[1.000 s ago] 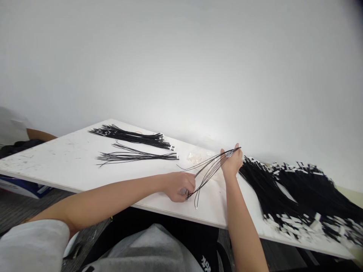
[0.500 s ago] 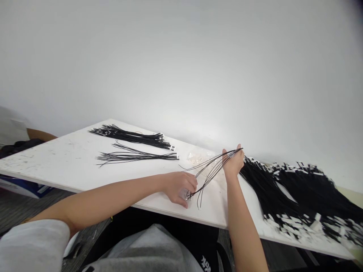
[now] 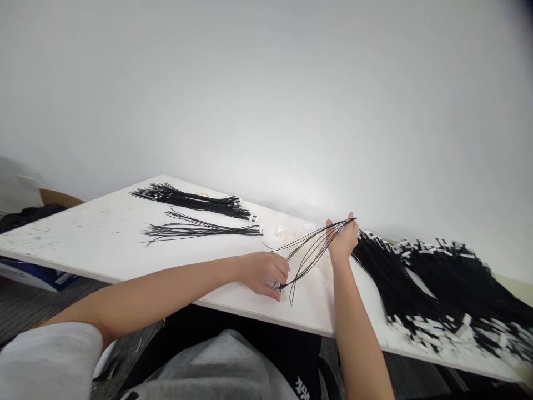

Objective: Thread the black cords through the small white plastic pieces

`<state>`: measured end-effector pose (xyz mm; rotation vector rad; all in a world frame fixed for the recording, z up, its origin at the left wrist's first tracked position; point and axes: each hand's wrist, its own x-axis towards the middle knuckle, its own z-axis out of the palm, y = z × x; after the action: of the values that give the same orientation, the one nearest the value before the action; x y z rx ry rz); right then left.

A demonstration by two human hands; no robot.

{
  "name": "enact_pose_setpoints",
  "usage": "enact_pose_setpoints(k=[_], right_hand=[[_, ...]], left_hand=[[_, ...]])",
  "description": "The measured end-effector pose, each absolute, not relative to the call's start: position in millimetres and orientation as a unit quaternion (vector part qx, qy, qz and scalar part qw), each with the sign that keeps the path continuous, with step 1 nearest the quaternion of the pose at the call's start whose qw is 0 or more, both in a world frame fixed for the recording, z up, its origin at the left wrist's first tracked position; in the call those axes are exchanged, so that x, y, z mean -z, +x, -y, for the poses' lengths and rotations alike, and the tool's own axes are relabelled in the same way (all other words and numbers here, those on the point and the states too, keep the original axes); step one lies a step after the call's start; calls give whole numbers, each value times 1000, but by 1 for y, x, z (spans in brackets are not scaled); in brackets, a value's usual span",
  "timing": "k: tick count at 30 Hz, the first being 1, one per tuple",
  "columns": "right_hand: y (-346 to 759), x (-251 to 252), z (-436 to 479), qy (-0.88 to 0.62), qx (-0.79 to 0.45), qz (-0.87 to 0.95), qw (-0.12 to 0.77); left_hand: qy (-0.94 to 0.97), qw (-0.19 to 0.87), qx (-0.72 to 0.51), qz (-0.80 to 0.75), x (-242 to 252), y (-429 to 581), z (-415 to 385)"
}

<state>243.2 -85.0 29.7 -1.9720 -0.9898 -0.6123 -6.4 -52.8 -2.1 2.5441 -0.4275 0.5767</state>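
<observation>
My right hand (image 3: 342, 239) is raised a little above the white table (image 3: 83, 233) and grips one end of a small bunch of thin black wires (image 3: 310, 249). The wires fan down and to the left. My left hand (image 3: 264, 273) rests on the table near its front edge, fingers curled around the wires' lower ends. Whether something small sits under those fingers cannot be told.
A big heap of black wires with white tags (image 3: 437, 289) covers the table's right part. Two smaller laid-out bundles lie further left: one at the back (image 3: 195, 201), one nearer (image 3: 200, 229). A clear bag of small pale parts (image 3: 291, 230) lies behind my hands. A box (image 3: 29, 275) sits under the left edge.
My left hand's fingers have shifted slightly on the wires' lower ends. My right hand rose a touch. The bundles on the table stay as they were.
</observation>
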Motion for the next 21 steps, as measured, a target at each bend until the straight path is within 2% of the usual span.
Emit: enact_pose_setpoints(k=[15, 21], right_hand=[[243, -28, 84, -777, 256, 394, 419], [243, -28, 83, -781, 254, 391, 416]], left_hand=[[927, 262, -225, 148, 4, -3, 52], [938, 222, -215, 155, 7, -3, 50]])
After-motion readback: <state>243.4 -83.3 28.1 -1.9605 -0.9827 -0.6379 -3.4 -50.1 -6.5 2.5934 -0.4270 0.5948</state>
